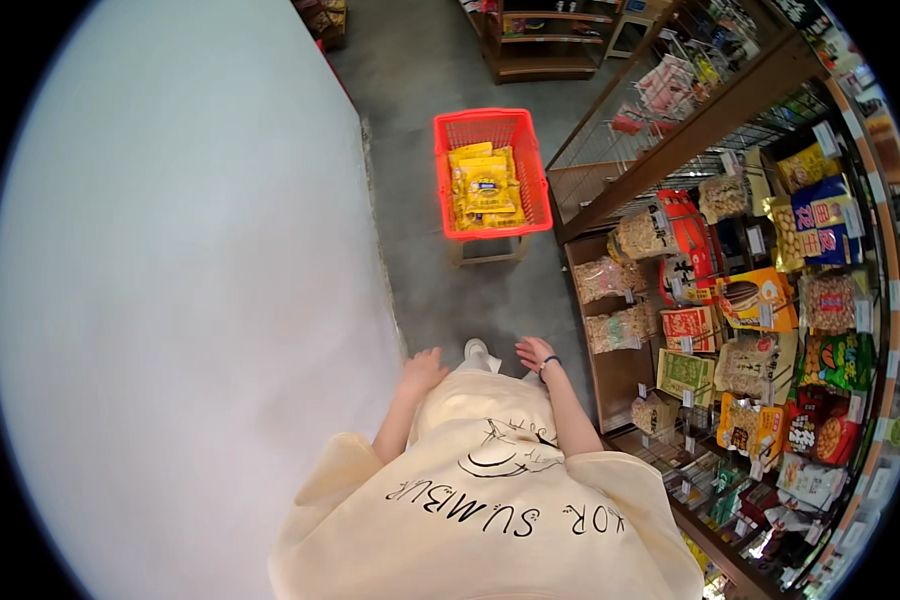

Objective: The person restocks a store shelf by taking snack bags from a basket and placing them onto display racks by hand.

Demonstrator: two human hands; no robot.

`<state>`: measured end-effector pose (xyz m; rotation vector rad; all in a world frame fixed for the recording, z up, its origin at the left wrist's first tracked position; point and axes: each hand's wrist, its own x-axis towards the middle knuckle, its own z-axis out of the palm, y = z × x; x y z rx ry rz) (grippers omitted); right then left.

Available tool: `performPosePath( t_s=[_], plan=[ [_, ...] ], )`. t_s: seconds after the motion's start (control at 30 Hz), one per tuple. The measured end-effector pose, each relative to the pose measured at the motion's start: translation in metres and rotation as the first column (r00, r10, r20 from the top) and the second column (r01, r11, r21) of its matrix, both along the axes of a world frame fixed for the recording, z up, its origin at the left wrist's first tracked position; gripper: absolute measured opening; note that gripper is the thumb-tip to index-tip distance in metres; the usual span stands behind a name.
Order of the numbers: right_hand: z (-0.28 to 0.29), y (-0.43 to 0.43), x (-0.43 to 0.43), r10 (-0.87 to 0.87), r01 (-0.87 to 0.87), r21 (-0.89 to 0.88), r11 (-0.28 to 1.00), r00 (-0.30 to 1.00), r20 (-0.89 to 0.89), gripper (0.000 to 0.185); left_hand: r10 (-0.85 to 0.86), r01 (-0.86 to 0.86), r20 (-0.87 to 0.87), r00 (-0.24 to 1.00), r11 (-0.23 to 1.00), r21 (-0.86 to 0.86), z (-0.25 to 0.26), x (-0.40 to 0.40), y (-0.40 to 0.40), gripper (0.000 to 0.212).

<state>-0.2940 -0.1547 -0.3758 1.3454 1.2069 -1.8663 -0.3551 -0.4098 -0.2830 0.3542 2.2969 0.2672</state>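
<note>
My left hand (424, 369) hangs beside my hip near the white wall, empty, its fingers slightly apart. On the other side, my right hand (536, 355) is held out over the floor with fingers spread, a dark band on its wrist. Neither hand touches any goods. Ahead of me on the floor stands a red plastic shopping basket (538, 196), out of reach of both hands. Several yellow snack bags (487, 184) lie heaped inside it. A tan stand or handle (487, 259) shows at the basket's near side.
A white wall (195, 262) runs along my left. To my right, a wood-framed wire rack (645, 172) holds hanging snack packets, among them bags of nuts (832, 300). Farther ahead stands a brown shelf unit (547, 45). Between wall and rack runs the grey floor (457, 307).
</note>
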Motion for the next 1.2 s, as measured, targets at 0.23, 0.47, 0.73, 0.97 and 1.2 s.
performPosePath(
  t_s=[0.23,0.47,0.73,0.97,1.2],
  plan=[
    [-0.029,0.025,0.01,-0.329,0.329,-0.035,0.944,0.944,0.02,0.027,-0.047,0.065,-0.14,0.989,0.99,0.128,-0.006,-0.007,0.012,0.043],
    [-0.051,0.049,0.021,-0.494,0.492,0.048,0.87,0.868,0.055,0.021,-0.035,0.046,-0.083,0.996,0.99,0.136,-0.011,-0.02,0.016,0.042],
    [-0.054,0.062,-0.034,-0.604,0.615,-0.079,0.784,0.786,0.13,0.024,-0.006,0.008,-0.042,0.999,0.998,0.061,-0.022,-0.059,0.012,0.042],
    [-0.06,0.065,-0.111,-0.123,0.115,0.097,0.989,0.989,0.078,0.021,-0.021,0.022,-0.01,1.0,0.991,0.134,-0.008,-0.135,0.063,0.046],
    [-0.065,0.065,-0.17,0.194,-0.2,0.135,0.97,0.979,0.058,0.022,-0.035,0.031,0.012,0.999,0.967,0.254,-0.004,-0.204,0.143,0.044]
  ],
)
